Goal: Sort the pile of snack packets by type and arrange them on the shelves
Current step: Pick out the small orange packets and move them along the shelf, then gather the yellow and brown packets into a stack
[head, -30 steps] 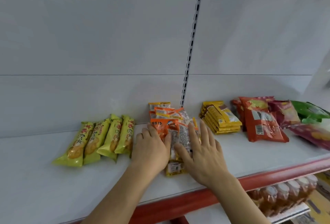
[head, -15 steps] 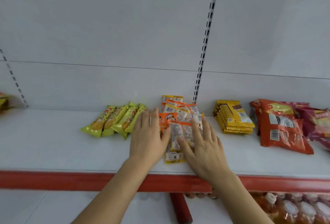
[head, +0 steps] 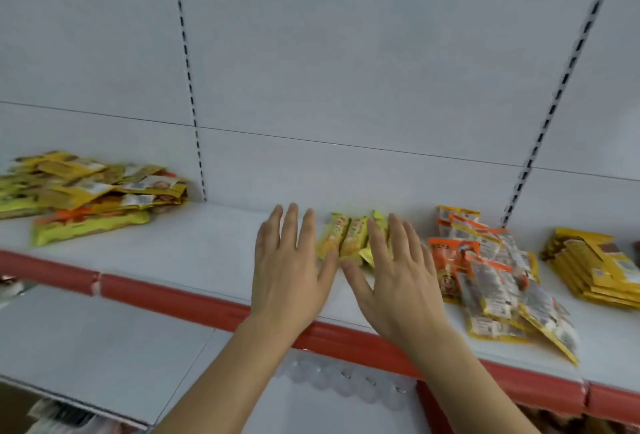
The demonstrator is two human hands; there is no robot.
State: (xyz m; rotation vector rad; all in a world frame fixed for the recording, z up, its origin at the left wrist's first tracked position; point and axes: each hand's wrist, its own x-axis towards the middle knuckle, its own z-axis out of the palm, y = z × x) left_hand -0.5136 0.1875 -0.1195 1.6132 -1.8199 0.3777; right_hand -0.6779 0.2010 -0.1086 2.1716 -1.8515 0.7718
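Observation:
A row of yellow-green snack packets (head: 348,238) lies on the white shelf (head: 194,246). My left hand (head: 289,267) rests flat just left of them, fingers spread, thumb touching the nearest packet. My right hand (head: 398,278) lies flat over the row's right side, covering part of it. Neither hand holds anything. To the right sits a loose group of orange and clear packets (head: 485,274), then a stack of yellow packets (head: 595,267). A mixed pile of yellow and orange packets (head: 90,194) lies at the far left.
The shelf has a red front edge (head: 180,295). Slotted uprights (head: 188,87) run up the white back panel. A lower white shelf (head: 90,343) juts out at the left, and clear bottle tops (head: 343,378) show below the red edge.
Both hands have left the orange packets and moved left onto the yellow-green row. The view has swung left, bringing the mixed pile into sight and losing the red packets at right.

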